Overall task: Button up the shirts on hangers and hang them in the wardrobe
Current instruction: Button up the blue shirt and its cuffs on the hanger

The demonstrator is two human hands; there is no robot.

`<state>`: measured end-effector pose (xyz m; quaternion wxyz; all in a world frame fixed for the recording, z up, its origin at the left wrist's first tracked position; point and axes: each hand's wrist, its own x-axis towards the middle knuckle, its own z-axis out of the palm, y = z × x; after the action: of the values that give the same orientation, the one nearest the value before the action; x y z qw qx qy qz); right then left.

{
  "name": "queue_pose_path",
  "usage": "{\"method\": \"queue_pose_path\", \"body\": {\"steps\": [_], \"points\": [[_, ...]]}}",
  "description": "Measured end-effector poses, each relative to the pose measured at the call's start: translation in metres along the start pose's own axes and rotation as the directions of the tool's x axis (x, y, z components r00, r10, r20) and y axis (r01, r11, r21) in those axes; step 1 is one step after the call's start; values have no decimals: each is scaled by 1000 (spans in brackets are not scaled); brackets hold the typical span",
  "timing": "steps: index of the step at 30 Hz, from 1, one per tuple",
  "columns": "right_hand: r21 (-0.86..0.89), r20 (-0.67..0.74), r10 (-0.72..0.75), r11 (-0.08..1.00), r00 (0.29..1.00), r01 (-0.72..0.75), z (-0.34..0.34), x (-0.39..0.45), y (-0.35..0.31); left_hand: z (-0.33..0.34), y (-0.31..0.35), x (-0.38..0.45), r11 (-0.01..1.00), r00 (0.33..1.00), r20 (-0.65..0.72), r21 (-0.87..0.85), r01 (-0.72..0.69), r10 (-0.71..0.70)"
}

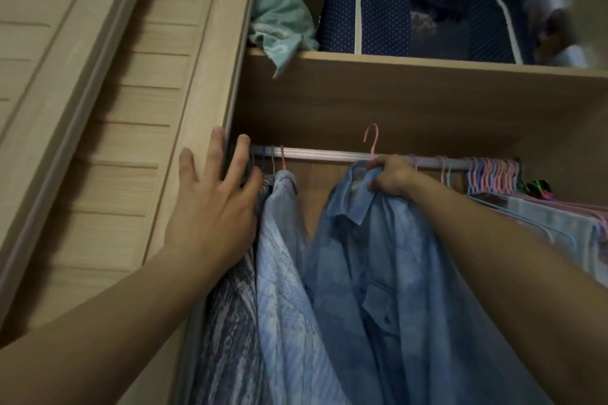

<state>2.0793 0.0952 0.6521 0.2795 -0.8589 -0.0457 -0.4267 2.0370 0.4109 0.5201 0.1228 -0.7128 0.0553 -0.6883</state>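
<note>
My right hand (390, 176) grips the collar of a blue buttoned shirt (388, 273) at the neck of its pink hanger (372, 141). The hanger's hook rises above the wardrobe rail (325, 154) and does not rest on it. My left hand (214, 204) is spread with straight fingers, pressing against the shirts at the left end of the rail, beside the door edge. A light blue striped shirt (283, 256) hangs there on a pink hanger, with a darker patterned garment (230, 322) behind it.
A wooden sliding door (98, 108) stands at the left. Above the rail, a shelf (427, 71) carries a navy dotted storage box (421, 10), a teal cloth (279, 20) and a white object. Several empty pink and blue hangers (493, 174) crowd the rail's right end above pale garments.
</note>
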Motion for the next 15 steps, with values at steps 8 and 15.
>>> {"method": "queue_pose_path", "body": {"steps": [8, 15], "points": [[12, 89, 56, 998, 994, -58, 22, 19, 36, 7, 2, 0, 1000, 995, -99, -9, 19, -19], [-104, 230, -41, 992, 972, 66, 10, 10, 62, 5, 3, -1, 999, 996, -85, 29, 30, -28]]}}
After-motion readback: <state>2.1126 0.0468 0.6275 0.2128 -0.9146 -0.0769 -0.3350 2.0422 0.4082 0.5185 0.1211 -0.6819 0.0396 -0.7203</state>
